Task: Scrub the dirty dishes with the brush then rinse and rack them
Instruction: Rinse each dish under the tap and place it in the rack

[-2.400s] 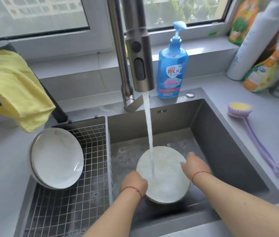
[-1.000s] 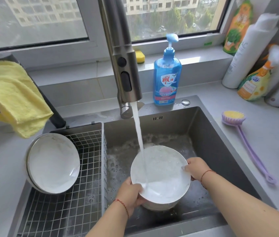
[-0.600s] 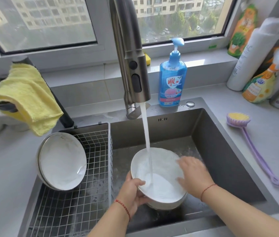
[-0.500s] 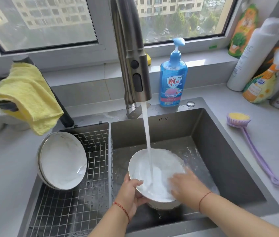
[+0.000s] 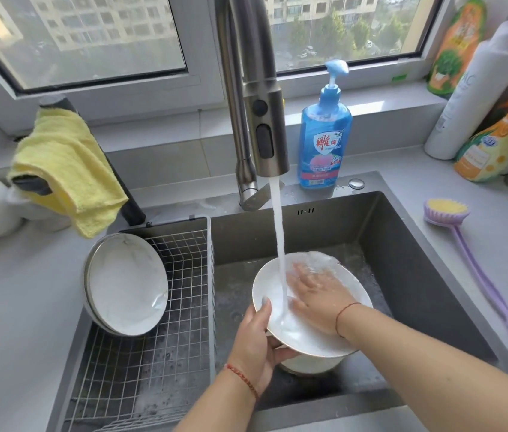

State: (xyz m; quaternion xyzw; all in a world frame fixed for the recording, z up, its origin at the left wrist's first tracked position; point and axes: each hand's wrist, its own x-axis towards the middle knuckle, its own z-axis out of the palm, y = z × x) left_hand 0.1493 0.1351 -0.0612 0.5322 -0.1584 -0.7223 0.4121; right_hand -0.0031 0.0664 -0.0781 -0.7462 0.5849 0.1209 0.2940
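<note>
Now the fingers [image 5: 304, 277] of the right hand [image 5: 321, 299] lie straight and a little apart, pressed flat on the inner face of the white bowl [image 5: 315, 335]. The left hand [image 5: 254, 341] grips this bowl at its 9 o'clock rim: the thumb lies over the edge and the other fingers are curled under the bowl. Each wrist carries a thin red string.

The bowl is held tilted inside the sink [image 5: 408, 260], above its bottom, and the water stream [image 5: 279, 244] from the faucet [image 5: 266, 126] falls on the bowl just beside the right hand's fingers.

At 9 o'clock from the bowl, a wire rack [image 5: 165, 353] sits in the sink, and two washed bowls [image 5: 126, 283] lean on edge in it, one nested behind the other. At 3 o'clock, well apart, the purple brush [image 5: 470, 260] lies on the grey table [image 5: 495, 275], untouched, with its yellow bristles up. At 12 o'clock, behind the sink, stands a blue soap bottle [image 5: 324, 138]. At 10 o'clock a yellow cloth [image 5: 65, 166] hangs over a dark bar. At 2 o'clock, a white roll [image 5: 477, 88] and some orange packs [image 5: 489, 145] stand near the window.
</note>
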